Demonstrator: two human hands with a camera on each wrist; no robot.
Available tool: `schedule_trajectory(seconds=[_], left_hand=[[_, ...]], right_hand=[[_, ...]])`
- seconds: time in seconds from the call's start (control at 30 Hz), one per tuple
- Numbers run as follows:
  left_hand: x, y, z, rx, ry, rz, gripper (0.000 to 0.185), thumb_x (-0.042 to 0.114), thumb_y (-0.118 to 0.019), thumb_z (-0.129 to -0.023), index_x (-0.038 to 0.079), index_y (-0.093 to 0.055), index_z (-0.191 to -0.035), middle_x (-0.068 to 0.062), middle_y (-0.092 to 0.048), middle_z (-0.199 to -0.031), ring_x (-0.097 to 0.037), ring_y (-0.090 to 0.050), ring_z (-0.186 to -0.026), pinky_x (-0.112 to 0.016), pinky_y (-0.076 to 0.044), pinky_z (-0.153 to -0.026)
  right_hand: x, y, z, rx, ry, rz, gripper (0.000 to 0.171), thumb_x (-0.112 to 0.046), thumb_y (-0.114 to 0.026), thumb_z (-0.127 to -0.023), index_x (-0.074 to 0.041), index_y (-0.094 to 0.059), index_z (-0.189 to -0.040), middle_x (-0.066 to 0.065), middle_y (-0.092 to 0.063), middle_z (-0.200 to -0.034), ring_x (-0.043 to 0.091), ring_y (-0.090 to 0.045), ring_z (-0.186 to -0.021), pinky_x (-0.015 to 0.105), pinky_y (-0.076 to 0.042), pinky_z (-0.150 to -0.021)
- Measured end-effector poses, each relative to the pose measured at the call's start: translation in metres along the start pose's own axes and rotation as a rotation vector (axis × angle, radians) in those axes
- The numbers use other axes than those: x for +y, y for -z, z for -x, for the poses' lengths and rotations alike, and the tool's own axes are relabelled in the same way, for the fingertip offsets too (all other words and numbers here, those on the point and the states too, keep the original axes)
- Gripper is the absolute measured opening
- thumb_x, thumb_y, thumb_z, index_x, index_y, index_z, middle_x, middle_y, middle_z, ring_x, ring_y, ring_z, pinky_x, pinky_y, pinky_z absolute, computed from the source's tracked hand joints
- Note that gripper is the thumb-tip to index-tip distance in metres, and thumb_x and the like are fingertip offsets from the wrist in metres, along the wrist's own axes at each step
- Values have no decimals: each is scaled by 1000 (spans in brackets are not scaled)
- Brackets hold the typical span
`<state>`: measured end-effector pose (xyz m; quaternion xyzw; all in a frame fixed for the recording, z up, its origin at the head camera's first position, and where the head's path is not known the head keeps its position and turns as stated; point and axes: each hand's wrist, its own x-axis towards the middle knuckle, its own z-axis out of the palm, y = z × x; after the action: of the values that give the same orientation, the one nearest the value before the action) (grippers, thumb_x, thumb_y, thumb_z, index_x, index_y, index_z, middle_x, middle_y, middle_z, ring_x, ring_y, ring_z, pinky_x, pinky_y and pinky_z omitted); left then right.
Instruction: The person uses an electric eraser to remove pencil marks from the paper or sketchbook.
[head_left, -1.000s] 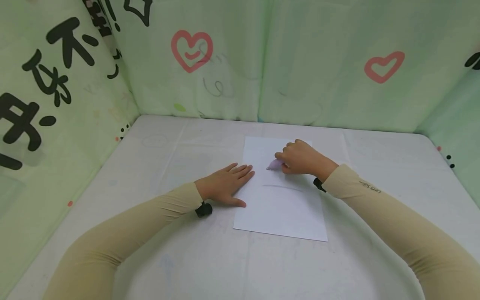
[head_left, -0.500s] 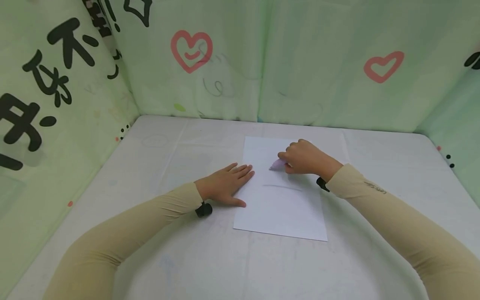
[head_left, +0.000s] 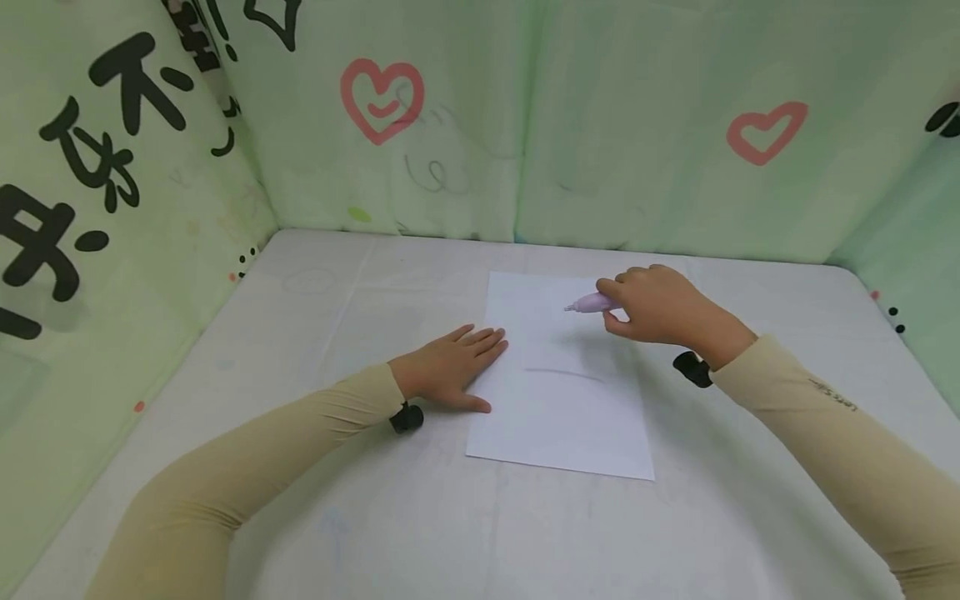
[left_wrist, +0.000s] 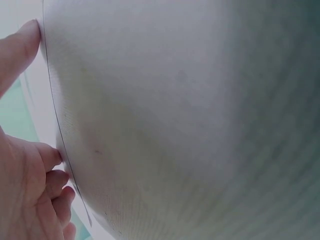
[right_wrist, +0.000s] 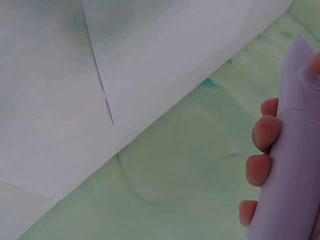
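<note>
Left hand point(head_left: 450, 371): flat, fingers straight, pressing the left edge of the white paper sheet point(head_left: 558, 400), thumb along the sheet's near-left margin. Right hand point(head_left: 660, 307): fingers curled round a lilac pen point(head_left: 592, 302), held above the sheet's far right corner, tip pointing left and clear of the paper. Sheet lies flat at the centre of the white surface point(head_left: 337, 517). 1 faint horizontal pen line point(head_left: 564, 372) marks the sheet's middle. Green printed fabric walls point(head_left: 600, 125) enclose the surface on 3 sides.

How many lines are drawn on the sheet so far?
1 that shows: a faint line across the middle of the sheet, nearer than the right hand holding the pen. Any mark under that hand would be hidden.
</note>
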<state>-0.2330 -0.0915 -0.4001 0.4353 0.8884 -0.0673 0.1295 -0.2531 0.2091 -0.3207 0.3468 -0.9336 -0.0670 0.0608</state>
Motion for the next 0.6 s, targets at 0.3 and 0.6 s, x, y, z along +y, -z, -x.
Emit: schedule_trajectory(seconds=[0.3,0.6], left_hand=[[-2,-1,0,-9,3,33,95,66,-43,-88,7,-6,-152,-9,-5,-160,-21,-7,-148,-40,-4,-121],[1,4,1,-34,13,39,100,69,-47,-84,7,-6,-152,-9,-3,-160,-22,-6,-148,-40,-4,-121]], right_hand=[[5,12,36,14,-8,24,27,-26,-69,-83,-7,-55,-95,5,-62,-72,20,-56,-65,36,-43,-57],[5,-4,66,57,56,37,24,-20,-73,-80,-8,-56,-92,2,-58,-70,16,-52,-62,33,-42,-54]])
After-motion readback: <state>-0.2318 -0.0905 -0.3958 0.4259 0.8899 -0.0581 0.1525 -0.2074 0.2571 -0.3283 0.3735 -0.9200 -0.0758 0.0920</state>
